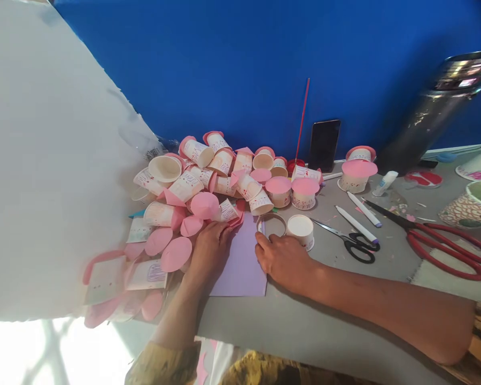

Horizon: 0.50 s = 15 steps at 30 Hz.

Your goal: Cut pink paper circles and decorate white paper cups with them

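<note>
Lilac paper (pixel 244 267): on the table (pixel 304 331), between the hands.
Left hand (pixel 211 246): fingers bent; can't tell grip.
Right hand (pixel 284 258): fingers curled; can't tell grip.
Paper cups (pixel 185 186): a bump might tumble them.

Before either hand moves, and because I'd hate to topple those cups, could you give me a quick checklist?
1. Purple sheet lying on the table: ok.
2. Left hand well clear of the pink-and-white cups: not ok, it is right at the pile.
3. Right hand has a firm grip on the ring: cannot tell.
4. Right hand clear of the upside-down cup: cannot tell, they overlap in view.
5. Black-handled scissors apart from both hands: ok.
</note>
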Motion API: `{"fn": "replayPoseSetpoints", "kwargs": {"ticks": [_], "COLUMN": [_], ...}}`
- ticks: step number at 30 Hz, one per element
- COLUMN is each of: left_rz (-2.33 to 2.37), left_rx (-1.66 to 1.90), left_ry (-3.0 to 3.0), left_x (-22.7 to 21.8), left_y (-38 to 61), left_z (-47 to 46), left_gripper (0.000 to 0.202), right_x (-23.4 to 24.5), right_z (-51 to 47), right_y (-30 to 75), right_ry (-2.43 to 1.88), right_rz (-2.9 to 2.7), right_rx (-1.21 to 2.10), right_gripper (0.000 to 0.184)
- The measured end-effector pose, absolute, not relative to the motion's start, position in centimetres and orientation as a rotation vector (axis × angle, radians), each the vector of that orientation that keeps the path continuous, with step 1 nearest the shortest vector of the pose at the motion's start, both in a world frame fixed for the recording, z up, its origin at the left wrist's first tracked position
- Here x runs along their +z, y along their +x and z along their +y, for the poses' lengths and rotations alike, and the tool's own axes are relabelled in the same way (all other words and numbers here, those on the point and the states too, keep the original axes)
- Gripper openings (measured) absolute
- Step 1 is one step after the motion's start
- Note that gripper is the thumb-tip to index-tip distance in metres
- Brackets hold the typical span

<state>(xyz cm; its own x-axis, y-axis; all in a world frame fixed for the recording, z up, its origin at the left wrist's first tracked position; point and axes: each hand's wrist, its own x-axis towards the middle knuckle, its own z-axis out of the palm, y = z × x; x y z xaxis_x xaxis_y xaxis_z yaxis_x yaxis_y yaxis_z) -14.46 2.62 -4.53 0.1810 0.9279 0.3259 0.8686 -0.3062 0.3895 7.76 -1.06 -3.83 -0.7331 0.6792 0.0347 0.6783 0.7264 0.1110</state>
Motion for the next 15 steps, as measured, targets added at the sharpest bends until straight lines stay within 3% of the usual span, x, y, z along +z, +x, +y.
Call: {"fn": "replayPoseSetpoints", "kwargs": {"ticks": [9,15], "left_rz": [1.774,1.757], "left_rx": [0.818,0.821], "left_ry": [2.368,2.380], "left_x": [-5.1,-5.4], "left_y": [-14.8,-15.0], "left_z": [2.8,2.9], "left_gripper": [0.026,0.022], "right_x": [-1.3,-1.3], "right_z": [-0.3,2.2], "right_y": [7.0,3.5], "right_ry": [1.211,1.309], "right_rz": [2.916,2.927], "right_rx": [0.015,0.050], "right_gripper": [0.021,0.028]}}
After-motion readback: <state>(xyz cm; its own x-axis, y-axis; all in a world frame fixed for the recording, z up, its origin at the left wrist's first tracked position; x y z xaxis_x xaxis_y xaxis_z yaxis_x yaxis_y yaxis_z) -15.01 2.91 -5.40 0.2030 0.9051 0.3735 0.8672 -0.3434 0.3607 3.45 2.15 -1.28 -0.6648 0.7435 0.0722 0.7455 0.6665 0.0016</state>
